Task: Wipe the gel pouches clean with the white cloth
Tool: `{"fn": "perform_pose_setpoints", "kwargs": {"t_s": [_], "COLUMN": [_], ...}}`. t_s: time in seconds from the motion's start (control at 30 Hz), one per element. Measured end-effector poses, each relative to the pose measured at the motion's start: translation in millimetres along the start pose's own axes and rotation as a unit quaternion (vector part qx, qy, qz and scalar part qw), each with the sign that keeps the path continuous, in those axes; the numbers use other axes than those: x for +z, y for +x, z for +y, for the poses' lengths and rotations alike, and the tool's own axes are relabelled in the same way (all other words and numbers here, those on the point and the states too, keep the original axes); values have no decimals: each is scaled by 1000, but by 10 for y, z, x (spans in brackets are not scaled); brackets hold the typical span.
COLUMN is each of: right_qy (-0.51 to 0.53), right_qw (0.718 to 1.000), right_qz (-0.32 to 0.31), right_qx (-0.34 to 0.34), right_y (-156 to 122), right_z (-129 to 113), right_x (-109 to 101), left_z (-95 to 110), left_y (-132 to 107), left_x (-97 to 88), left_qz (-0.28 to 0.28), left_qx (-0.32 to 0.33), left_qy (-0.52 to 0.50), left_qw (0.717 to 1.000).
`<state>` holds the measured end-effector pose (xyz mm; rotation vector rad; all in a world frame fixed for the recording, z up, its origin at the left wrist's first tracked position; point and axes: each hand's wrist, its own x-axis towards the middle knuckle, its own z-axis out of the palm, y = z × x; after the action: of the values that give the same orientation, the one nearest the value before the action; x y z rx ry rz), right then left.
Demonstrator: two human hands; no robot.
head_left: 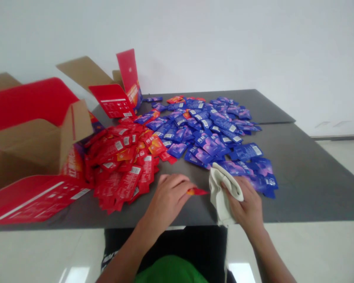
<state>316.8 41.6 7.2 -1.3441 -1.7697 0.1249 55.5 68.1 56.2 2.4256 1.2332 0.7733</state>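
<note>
Pinched in my left hand (171, 196) is a red and orange sachet (199, 192), its tip pointing right toward the cloth. My right hand (247, 200) is wrapped round a folded off-white cloth (221, 196), which looks like a small fabric bag with a string hanging below it. The cloth is bunched near the table's front edge. To the left of my left hand lies a heap of red sachets (126, 157). Behind my hands spreads a large pile of blue-purple sachets (206, 137), some of them close to my right hand.
A large open red carton (41, 192) stands at the left, flaps spread over the table edge. Behind it is a smaller open red carton (112, 100). The dark grey table (306, 177) runs up to a white wall (224, 43).
</note>
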Motion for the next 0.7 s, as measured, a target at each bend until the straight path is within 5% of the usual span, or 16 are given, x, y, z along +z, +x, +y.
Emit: {"fn": "perform_pose_setpoints", "kwargs": {"t_s": [0.27, 0.47, 0.7], "right_qy": [6, 5, 15], "right_qw": [1000, 997, 962], "right_qz": [6, -72, -245], "right_qx": [17, -10, -122], "right_y": [17, 147, 312], "right_z": [-62, -129, -626], "right_x": [9, -42, 149], "left_z": [-80, 74, -11], "left_y": [-524, -838, -1104], "left_x": [-172, -26, 266], "left_qz": [-149, -82, -13], "left_qx": [83, 85, 108], "left_qy": [124, 129, 118], "left_qw": [978, 985, 987]}}
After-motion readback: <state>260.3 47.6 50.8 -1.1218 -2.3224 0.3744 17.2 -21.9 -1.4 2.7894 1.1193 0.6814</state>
